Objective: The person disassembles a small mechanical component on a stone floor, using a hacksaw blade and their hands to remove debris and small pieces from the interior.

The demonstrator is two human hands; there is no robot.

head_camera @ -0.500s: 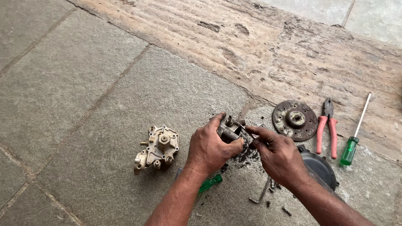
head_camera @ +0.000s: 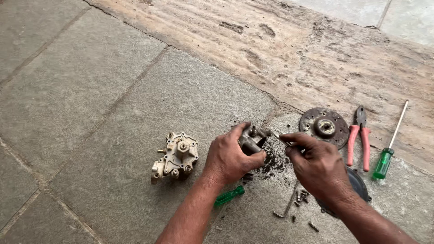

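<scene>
Your left hand [head_camera: 230,158] is clamped around a small grey cast-metal part with stubby ports [head_camera: 252,139], thumb along its near side and fingers wrapped over the top, holding it just above a patch of dark oily grit [head_camera: 273,160] on the grey stone floor [head_camera: 90,90]. Your right hand [head_camera: 318,165] sits just right of that part, its fingertips pinched together on a thin metal tool [head_camera: 276,135] whose tip meets the part's upper right edge.

Left of the part, well clear of your left hand, a pale cast-metal housing with brass fittings [head_camera: 176,158] lies on the floor. Below the part, a green translucent screwdriver handle [head_camera: 229,196] shows from under your left forearm. To the right of the part, past your right hand, lies a rusty round metal disc with a raised hub [head_camera: 324,126]; beyond it are red-handled pliers [head_camera: 359,135], then a green-handled screwdriver [head_camera: 389,147]. Below and to the right of the part, a bent hex key [head_camera: 287,205] and a few loose screws [head_camera: 302,196] lie beside a dark round cover [head_camera: 359,185], which your right wrist partly hides.
</scene>
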